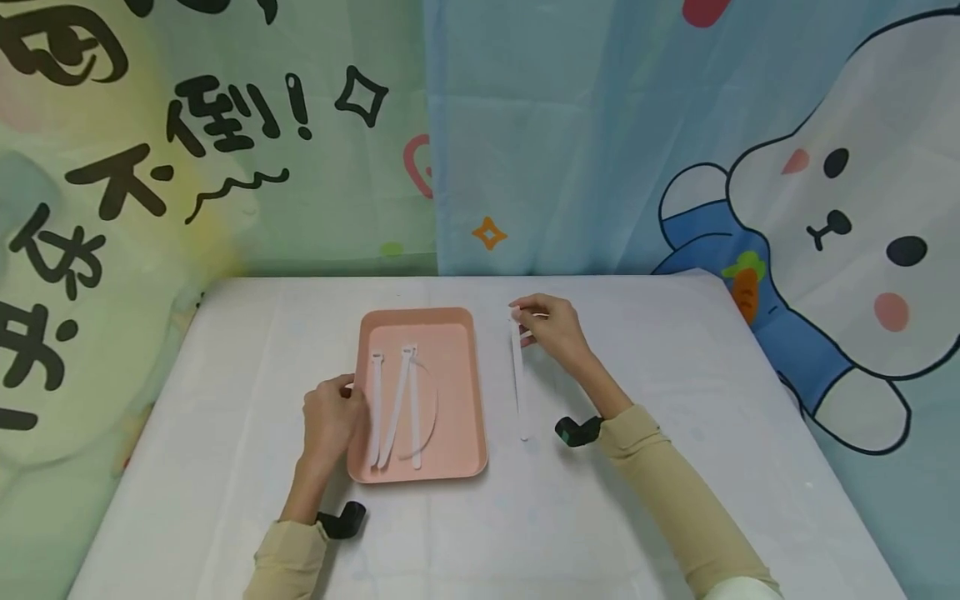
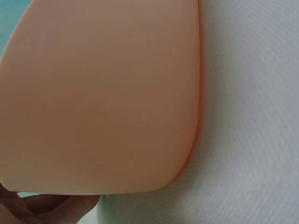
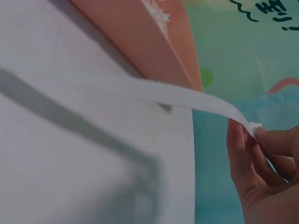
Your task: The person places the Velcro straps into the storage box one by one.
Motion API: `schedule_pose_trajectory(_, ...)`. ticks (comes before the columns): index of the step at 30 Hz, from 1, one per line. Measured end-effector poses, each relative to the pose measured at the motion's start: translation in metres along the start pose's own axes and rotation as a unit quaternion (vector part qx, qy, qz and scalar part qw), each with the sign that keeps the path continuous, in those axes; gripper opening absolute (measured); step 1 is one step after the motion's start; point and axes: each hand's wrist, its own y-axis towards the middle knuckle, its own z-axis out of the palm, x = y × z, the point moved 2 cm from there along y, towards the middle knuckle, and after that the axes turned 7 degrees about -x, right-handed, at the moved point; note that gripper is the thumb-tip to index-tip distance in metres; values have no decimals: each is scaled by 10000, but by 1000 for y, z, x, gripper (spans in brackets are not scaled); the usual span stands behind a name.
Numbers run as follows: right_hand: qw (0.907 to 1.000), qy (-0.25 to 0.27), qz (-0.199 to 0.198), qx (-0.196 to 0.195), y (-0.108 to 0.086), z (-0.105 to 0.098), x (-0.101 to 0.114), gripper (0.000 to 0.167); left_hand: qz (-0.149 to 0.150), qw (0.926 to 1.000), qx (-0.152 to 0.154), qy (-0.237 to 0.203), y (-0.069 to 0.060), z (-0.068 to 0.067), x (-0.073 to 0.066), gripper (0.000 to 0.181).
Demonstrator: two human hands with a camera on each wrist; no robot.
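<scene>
A pink tray point(image 1: 457, 400) stands on the table, and several white cable ties point(image 1: 395, 408) lie in it, one of them bent in a curve. At the tray's left side my left hand point(image 1: 333, 417) holds the rim. The left wrist view is mostly filled by the tray's outer wall point(image 2: 103, 102), with the fingers point(image 2: 70, 207) partly hidden below it. To the right of the tray my right hand point(image 1: 555, 332) pinches one white cable tie point(image 1: 518, 375) by its head end. The strip runs from the fingertips toward the table, bending near the head in the right wrist view.
A white cloth covers the table point(image 1: 675, 350). Behind it hang printed curtains, a green one point(image 1: 337, 217) at left and a blue one point(image 1: 570, 167) at right. Each wrist wears a black camera mount point(image 1: 577, 432).
</scene>
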Motion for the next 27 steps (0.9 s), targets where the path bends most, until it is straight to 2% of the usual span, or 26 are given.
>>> schedule_pose_trajectory(15,9976,503,-31,467,-9,24,34,28,-40,10000,9,-55,1,0,2,31)
schedule_pose_trajectory(27,9947,683,146,752,-14,60,32,24,-96,9999,77,-32,1,-1,1,31)
